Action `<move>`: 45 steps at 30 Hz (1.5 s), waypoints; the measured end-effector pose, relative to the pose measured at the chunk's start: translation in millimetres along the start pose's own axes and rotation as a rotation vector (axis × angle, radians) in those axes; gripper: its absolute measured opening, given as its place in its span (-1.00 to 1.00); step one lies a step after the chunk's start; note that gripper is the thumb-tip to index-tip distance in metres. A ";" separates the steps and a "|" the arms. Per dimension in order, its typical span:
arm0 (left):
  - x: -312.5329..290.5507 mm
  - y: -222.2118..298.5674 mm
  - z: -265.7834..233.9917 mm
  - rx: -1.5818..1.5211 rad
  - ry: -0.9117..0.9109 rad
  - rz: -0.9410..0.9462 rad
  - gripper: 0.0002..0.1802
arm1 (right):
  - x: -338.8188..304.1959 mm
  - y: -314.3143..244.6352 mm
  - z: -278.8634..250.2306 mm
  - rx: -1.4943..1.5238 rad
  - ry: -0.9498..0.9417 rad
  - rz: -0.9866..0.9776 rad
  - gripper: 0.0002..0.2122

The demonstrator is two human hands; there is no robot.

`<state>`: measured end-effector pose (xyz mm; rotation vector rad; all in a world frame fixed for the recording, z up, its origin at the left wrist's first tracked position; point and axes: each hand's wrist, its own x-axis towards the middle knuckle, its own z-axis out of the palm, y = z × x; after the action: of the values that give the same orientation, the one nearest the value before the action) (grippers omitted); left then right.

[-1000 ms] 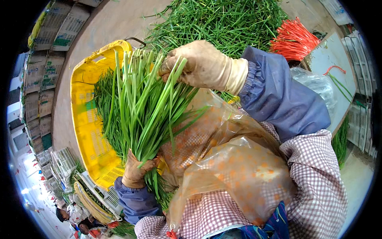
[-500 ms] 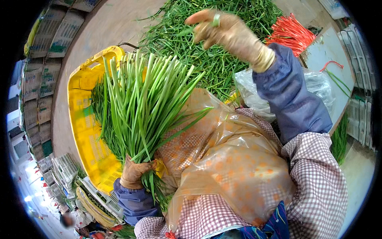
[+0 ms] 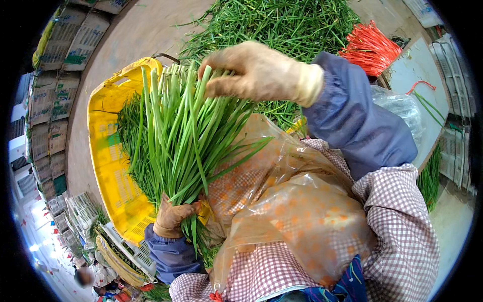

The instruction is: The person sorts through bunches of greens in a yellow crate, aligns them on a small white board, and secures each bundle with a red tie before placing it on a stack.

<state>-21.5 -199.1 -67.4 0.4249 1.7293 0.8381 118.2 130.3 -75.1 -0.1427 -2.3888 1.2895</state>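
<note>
A thick bunch of garlic chives [image 3: 173, 136] fans upward, pale stem ends at the top and leaves hanging below. My left hand [image 3: 172, 217], in a tan glove, is closed around its lower, leafy part. At the upper right of the bunch, my right hand [image 3: 251, 70], gloved too and slightly blurred, has thumb and fingers curled about a few stem ends. The fingertips are partly hidden among the stalks. Behind the bunch, a yellow crate [image 3: 113, 166] contains more chives [image 3: 132, 118].
A large heap of loose chives [image 3: 292, 25] lies ahead. Red ties [image 3: 371, 48] are piled beside a pale board [image 3: 420, 75] on the right, near a clear plastic bag [image 3: 397, 110]. Stacked crates [image 3: 55, 100] line the left; a person [image 3: 98, 274] is at lower left.
My right hand has come down and left from above the heap to the stem ends; its spread fingers have curled. The left hand keeps its grip, almost unmoved.
</note>
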 end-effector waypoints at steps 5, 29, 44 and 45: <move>-3.3 -25.2 -3.2 -0.023 0.094 0.110 -0.54 | 22.1 28.6 21.1 -0.144 0.124 -0.133 -0.86; -17.7 -13.6 45.0 0.430 0.387 0.439 -0.46 | -74.9 36.9 154.3 2.179 0.256 0.292 -0.56; -90.7 73.6 32.6 0.899 -0.197 0.421 -0.14 | -72.9 37.8 143.1 2.186 0.112 0.257 -0.48; -99.2 84.8 17.7 0.786 -0.012 0.267 -0.14 | -72.6 32.6 137.7 2.186 0.096 0.245 -0.47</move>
<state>16.1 -200.5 58.8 1.1978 1.9727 0.2937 124.3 21.4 -190.9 0.1728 0.1019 2.8779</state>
